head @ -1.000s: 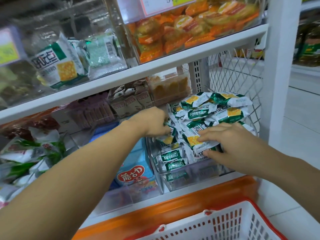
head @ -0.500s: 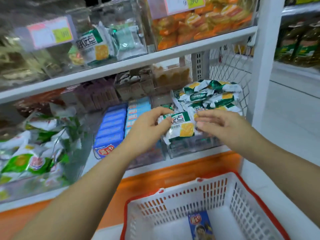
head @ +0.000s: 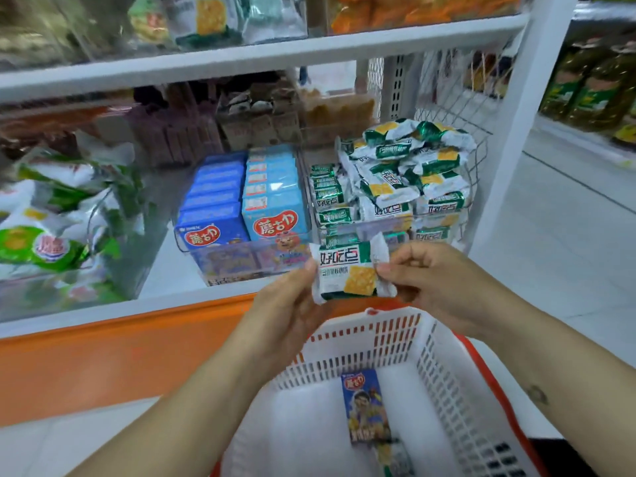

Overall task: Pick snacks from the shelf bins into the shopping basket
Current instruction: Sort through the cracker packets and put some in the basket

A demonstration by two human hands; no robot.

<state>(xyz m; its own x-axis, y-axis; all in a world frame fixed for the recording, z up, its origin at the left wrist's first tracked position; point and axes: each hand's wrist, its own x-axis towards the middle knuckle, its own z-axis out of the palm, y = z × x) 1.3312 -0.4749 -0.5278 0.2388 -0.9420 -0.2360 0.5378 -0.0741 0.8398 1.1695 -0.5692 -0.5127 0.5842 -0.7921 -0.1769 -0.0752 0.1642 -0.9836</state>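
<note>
Hands (head: pixel 285 315) (head: pixel 437 284) pinch cracker packet (head: pixel 351 271), long axis sideways.

A snack packet (head: pixel 351 273) is held between the left hand (head: pixel 285 315) and the right hand (head: pixel 437 280), above the far rim of the shopping basket (head: pixel 447 366). A small box (head: pixel 364 404) lies in the basket. On the shelf behind, a packet bin (head: pixel 395 180) stands right of the stacked boxes (head: pixel 247 204), with bags (head: pixel 51 228) farthest left.

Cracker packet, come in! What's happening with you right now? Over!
Left hand and right hand both pinching the cracker packet. Packet held above the basket, not dropped in. Nothing between them; blue box already inside.
</note>
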